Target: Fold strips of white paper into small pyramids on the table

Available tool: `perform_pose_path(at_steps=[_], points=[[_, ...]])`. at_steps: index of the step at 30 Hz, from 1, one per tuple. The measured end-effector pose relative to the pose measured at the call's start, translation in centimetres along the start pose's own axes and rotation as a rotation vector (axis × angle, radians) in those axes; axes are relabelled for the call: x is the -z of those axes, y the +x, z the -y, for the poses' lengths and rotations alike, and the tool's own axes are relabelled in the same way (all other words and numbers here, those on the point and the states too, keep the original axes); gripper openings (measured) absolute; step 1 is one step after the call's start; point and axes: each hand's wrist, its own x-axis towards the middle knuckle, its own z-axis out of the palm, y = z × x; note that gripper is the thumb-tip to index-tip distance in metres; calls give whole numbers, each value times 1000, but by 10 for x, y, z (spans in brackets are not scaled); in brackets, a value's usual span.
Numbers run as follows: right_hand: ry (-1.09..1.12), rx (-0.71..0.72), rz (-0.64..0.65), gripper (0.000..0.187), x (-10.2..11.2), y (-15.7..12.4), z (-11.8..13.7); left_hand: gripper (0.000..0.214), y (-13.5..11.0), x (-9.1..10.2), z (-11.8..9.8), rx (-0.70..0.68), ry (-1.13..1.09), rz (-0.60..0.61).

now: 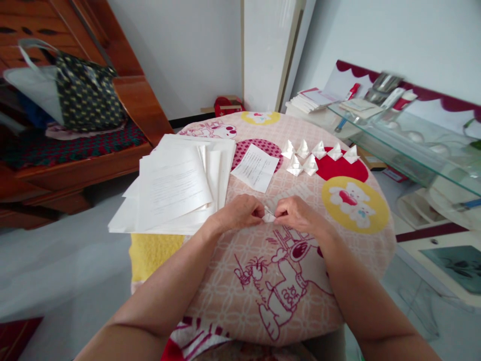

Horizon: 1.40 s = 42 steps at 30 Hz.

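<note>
My left hand [240,211] and my right hand [297,213] meet at the middle of a round table covered with a pink cartoon cloth [285,281]. Both hands pinch a small folded piece of white paper [268,217] between their fingertips, just above the cloth. Only a sliver of that paper shows between the fingers. A row of several small folded white paper shapes [311,156] lies farther back on the cloth. A loose printed sheet [256,167] lies beyond my hands.
A thick stack of white paper sheets [176,185] covers the table's left side. A wooden bench with a patterned bag [84,93] stands at the left. A glass-topped table [413,145] with papers and containers is at the right.
</note>
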Motion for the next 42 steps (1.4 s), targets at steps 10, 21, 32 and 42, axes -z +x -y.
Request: perform_pose_path(at_steps=[10,21,32,42], points=[[50,-169,-7,15,2,1,0,20,5,-2,1,148,-25,-38],[19,-216,-43,15,-2,5,2,16,5,2,1,199,1,-22],[-19,-233,-72,14,-6,7,-2,16,7,-5,-2,201,196,-92],[-49,-261,-73,12,-6,8,1,14,8,-7,-2,211,239,-66]])
